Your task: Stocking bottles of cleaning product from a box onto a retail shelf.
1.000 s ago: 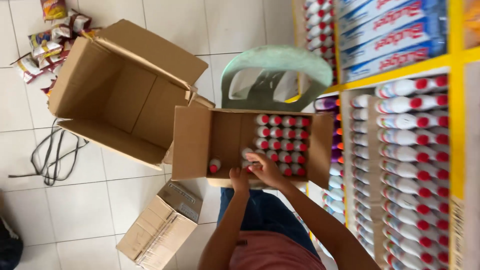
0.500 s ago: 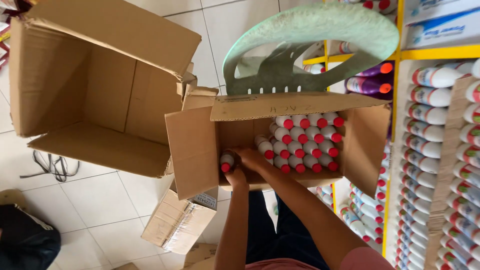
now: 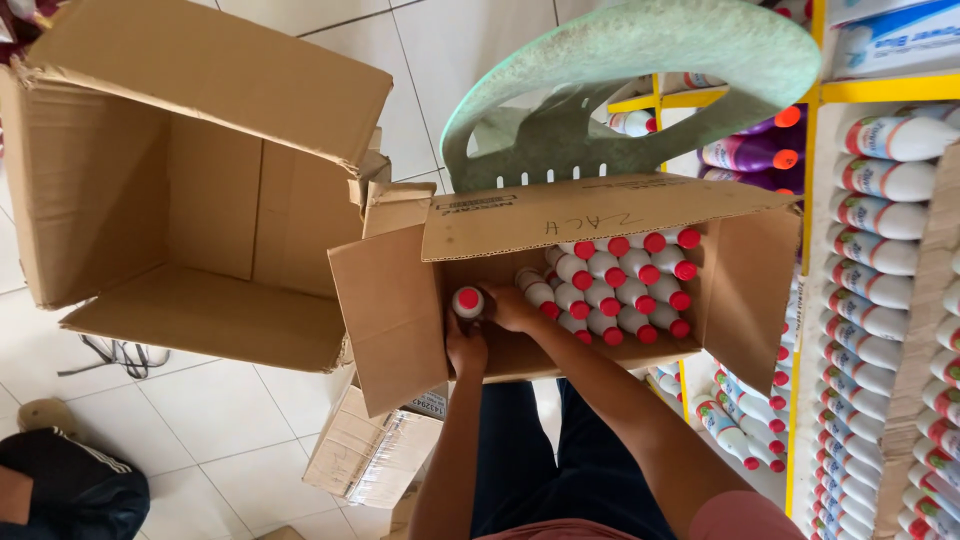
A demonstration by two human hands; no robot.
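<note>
I see my left hand (image 3: 466, 350) closed around a lone white plastic bottle (image 3: 468, 303) with a round red cap, standing at the left end of the open corrugated cardboard box (image 3: 390, 320). My right hand (image 3: 512, 305) rests among the packed rows of red-capped bottles (image 3: 620, 285); whether its grip is closed I cannot tell. A worn green plastic chair (image 3: 640, 70) rises behind the box. A larger empty carton (image 3: 180, 180) lies tipped on the tiled floor (image 3: 220, 410). Yellow shelves (image 3: 810, 300) of similar bottles crowd the right.

White tiled floor (image 3: 200, 420), yellow shelving (image 3: 810, 180), green plastic chair (image 3: 640, 70)
</note>
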